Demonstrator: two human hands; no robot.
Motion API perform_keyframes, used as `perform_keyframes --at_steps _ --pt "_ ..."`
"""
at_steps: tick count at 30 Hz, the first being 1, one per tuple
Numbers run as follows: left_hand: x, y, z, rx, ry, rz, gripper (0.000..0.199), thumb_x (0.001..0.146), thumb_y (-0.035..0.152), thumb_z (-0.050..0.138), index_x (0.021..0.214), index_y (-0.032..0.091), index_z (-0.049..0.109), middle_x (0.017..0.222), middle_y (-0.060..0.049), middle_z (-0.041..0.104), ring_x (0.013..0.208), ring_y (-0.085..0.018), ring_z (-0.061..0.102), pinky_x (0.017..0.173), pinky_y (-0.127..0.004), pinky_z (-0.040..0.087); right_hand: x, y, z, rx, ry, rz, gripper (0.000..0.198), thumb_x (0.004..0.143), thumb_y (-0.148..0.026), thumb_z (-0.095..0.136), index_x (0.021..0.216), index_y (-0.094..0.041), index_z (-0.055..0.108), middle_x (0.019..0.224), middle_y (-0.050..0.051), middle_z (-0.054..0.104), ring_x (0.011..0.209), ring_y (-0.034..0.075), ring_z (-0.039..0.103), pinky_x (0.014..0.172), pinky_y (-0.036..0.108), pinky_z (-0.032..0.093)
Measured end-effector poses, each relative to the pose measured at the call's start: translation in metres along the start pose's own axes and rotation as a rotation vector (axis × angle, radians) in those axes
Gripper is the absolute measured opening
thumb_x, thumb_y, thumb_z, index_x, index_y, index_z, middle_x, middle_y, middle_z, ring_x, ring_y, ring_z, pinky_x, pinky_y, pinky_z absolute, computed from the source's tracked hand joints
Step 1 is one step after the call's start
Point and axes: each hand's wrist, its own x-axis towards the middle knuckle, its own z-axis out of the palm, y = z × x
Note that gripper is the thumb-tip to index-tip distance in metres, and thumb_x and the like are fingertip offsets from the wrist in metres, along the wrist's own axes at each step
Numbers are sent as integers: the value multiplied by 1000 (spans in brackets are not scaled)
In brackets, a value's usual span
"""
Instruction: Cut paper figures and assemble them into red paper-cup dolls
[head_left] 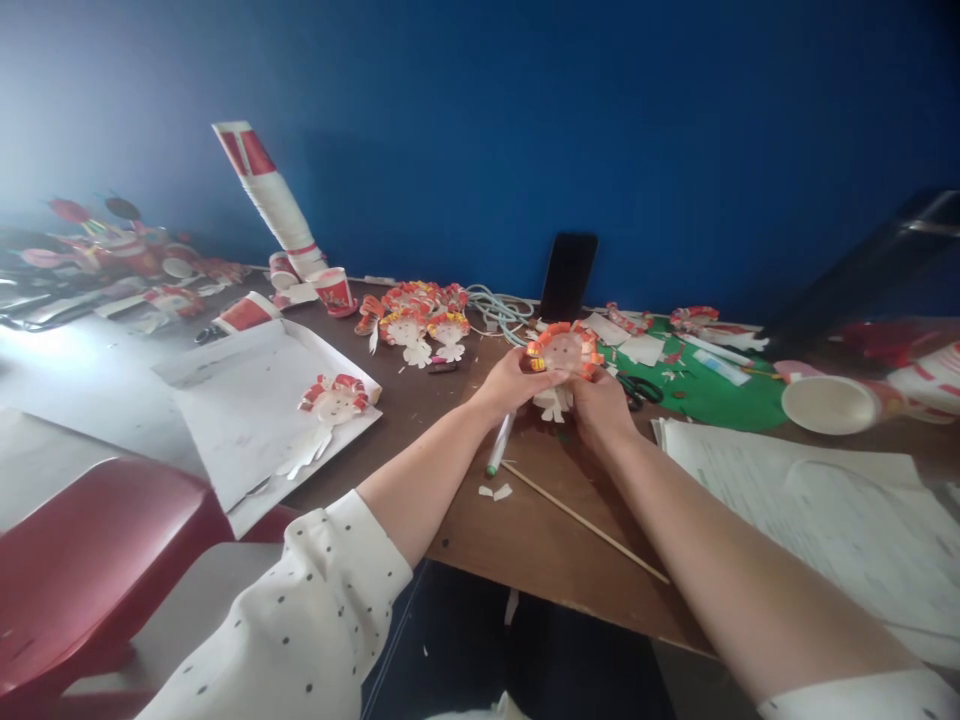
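Between both hands, above the brown table, is a paper-cup lion figure with a white round face and a curled orange-red mane. My left hand grips its left side, the thumb lying near the face. My right hand holds the lower right side, its fingers partly hidden. A white cut-paper piece hangs under the face. Below my left hand lies a white marker with a green tip. A wooden stick and small paper scraps rest nearer the table edge.
Similar lion figures are grouped behind. Another lies on white paper at left. A phone leans on the blue wall. Black scissors and green card are right, beside a paper stack and a cup.
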Motion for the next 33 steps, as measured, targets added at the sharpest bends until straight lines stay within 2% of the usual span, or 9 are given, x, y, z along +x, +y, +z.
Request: perform_keyframes --at_steps 3,8,13,18,21,23,27,30,33 --pt "1 -1 0 10 6 4 50 63 36 76 105 14 63 96 -9 69 87 -18 63 84 -31 48 -1 -1 -3 -53 -80 -24 33 63 -32 69 92 -16 67 79 4 71 65 19 64 63 31 51" --pt "5 -6 0 56 107 -23 39 65 31 73 100 14 65 91 -8 70 83 -19 64 79 -30 49 -1 -1 -4 -86 -208 -29 39 65 -35 70 99 -17 68 83 4 72 72 20 66 69 32 51" --pt "7 -6 -1 209 225 -2 30 66 25 67 95 15 64 89 -7 70 80 -19 64 74 -28 48 -7 -11 -1 -203 -199 -30 41 65 -40 72 98 -15 67 86 6 72 75 22 65 69 33 50" --pt "8 -9 -1 266 287 61 30 69 22 62 98 15 60 91 -8 69 81 -19 64 72 -28 47 -14 -27 1 -324 -224 -157 43 73 -49 64 98 -15 68 90 7 72 83 22 64 74 32 48" --pt "7 -10 3 335 302 63 29 69 24 62 97 16 58 90 -7 68 78 -18 62 71 -28 46 -12 -29 0 -354 -173 -204 46 76 -57 58 95 -16 68 86 7 71 79 23 63 71 31 47" --pt "4 -10 7 381 300 68 29 69 25 62 96 17 58 88 -7 67 77 -18 61 71 -28 45 -8 -27 -1 -422 -80 -222 47 76 -59 57 90 -16 69 83 8 71 76 23 62 69 31 45" --pt "-1 -9 14 431 269 87 26 71 27 61 95 18 56 87 -7 66 78 -19 60 72 -29 44 -2 -23 -4 -526 97 -249 37 79 -50 55 87 -16 68 85 10 70 78 23 61 74 33 45" --pt "-4 -8 17 453 262 74 26 71 28 61 95 19 56 88 -7 66 80 -21 60 73 -30 44 -1 -21 -5 -534 127 -276 30 82 -43 50 83 -19 67 80 8 69 74 22 59 73 33 45" --pt "-4 -8 16 460 248 53 26 71 27 62 95 19 56 88 -7 66 81 -21 60 74 -30 45 0 -22 -5 -530 128 -279 29 81 -44 50 76 -20 65 70 6 65 67 20 56 68 31 44"
